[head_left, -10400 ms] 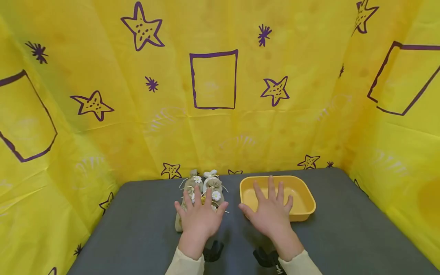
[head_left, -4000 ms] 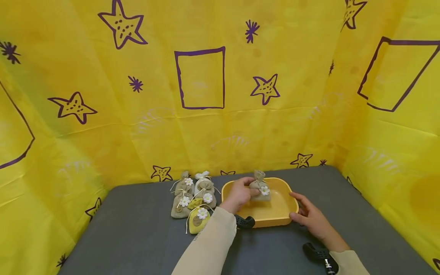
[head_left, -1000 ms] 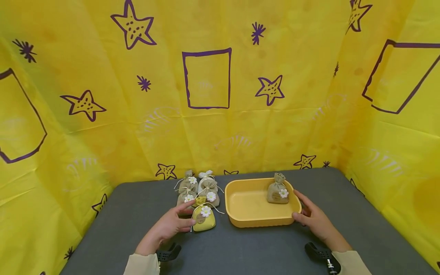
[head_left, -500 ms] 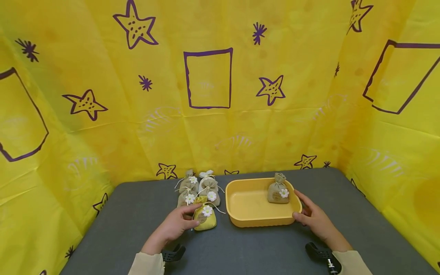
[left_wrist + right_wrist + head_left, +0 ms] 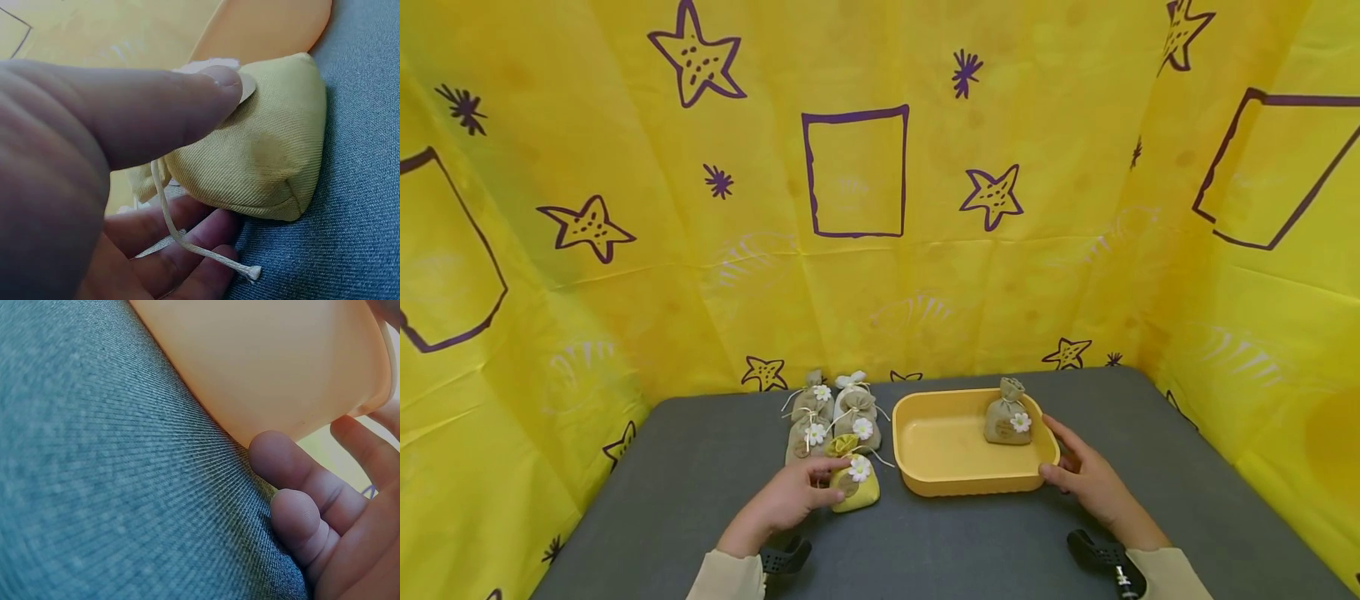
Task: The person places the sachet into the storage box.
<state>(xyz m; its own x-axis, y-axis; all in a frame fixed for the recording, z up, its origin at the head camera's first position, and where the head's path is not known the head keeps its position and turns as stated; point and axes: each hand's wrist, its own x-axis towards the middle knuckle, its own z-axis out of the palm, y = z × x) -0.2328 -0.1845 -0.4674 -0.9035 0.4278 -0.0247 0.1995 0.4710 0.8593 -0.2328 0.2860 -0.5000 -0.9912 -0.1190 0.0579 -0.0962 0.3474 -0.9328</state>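
A person's left hand (image 5: 793,497) pinches a small yellow fabric pouch with a white flower and a pale cord (image 5: 863,495) between the thumb and the other fingers, in front of 3 beige cloth pouches (image 5: 846,430) and 1 white cloth pouch (image 5: 851,381) grouped on a dark grey fabric-covered desk (image 5: 940,554). The left wrist view shows the thumb across the yellow pouch's face, cord hanging loose; whether its base touches the desk cannot be told. At right, the curled fingers of the right hand (image 5: 1093,485) grip the near right corner of a yellow-orange rectangular plastic tray (image 5: 936,446), where 1 beige flowered pouch (image 5: 1002,429) stands upright near the right wall.
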